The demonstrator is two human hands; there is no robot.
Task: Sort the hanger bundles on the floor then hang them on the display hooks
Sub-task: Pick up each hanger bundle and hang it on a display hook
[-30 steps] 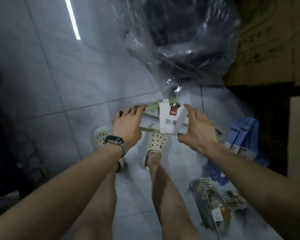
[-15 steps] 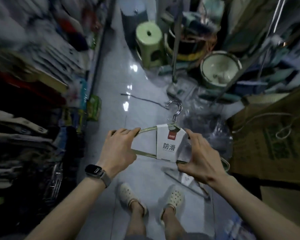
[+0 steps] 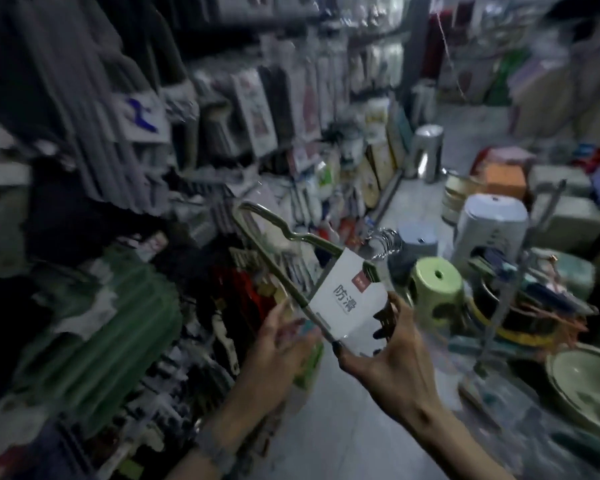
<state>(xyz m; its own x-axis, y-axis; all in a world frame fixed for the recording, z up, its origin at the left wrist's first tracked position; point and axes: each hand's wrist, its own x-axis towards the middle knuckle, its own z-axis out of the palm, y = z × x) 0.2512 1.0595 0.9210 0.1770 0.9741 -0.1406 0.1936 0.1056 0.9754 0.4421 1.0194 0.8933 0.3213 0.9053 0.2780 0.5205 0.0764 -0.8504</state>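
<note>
your right hand grasps the hanger bundle at its white label, holding it tilted in the air. your left hand, blurred, hangs loose-fingered just beside its bar. beyond stands a green stool.

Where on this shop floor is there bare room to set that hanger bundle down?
One free patch: the bare floor below the right hand, bordered by the packed shelves on the left and the green stool and green basin on the right. Everywhere beyond those it is crowded.
</note>
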